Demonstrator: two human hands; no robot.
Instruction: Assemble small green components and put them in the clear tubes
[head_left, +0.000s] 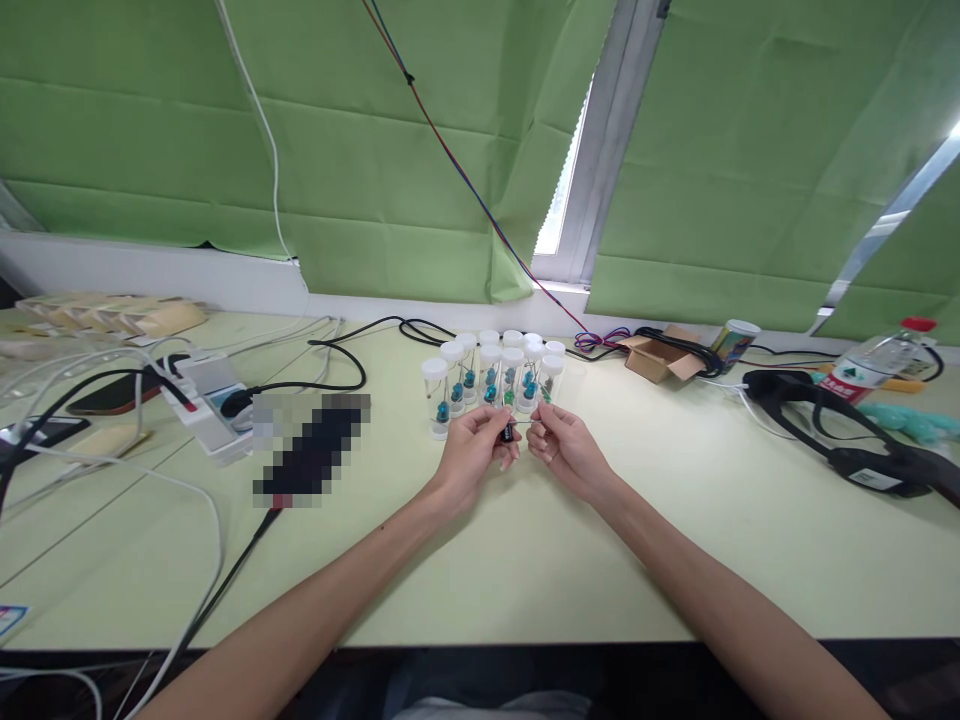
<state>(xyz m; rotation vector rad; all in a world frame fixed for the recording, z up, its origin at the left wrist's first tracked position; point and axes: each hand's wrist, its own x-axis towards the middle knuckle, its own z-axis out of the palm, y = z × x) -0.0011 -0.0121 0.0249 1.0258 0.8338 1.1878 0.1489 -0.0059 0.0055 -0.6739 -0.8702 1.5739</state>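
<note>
My left hand (469, 460) is closed on a small black component (507, 434) with pale markings, possibly a capacitor. A bit of green (509, 398) shows just above its fingertips; whether it belongs to that piece I cannot tell. My right hand (571, 455) is at the same height, thumb and forefinger pinched together around something thin, perhaps a wire lead, too small to make out. Right behind both hands stand several clear tubes (437, 400) with white caps, upright in a cluster. Blue components (443, 411) with thin leads sit inside them. My hands partly hide the front tubes.
To the left lie a white power strip (214, 405), tangled cables, and a blurred dark device (315, 455). On the right are an open cardboard box (660, 358), a can (733, 345), a black headset (840, 455) and a red-capped bottle (877, 360). Green blinds (420, 180) hang behind.
</note>
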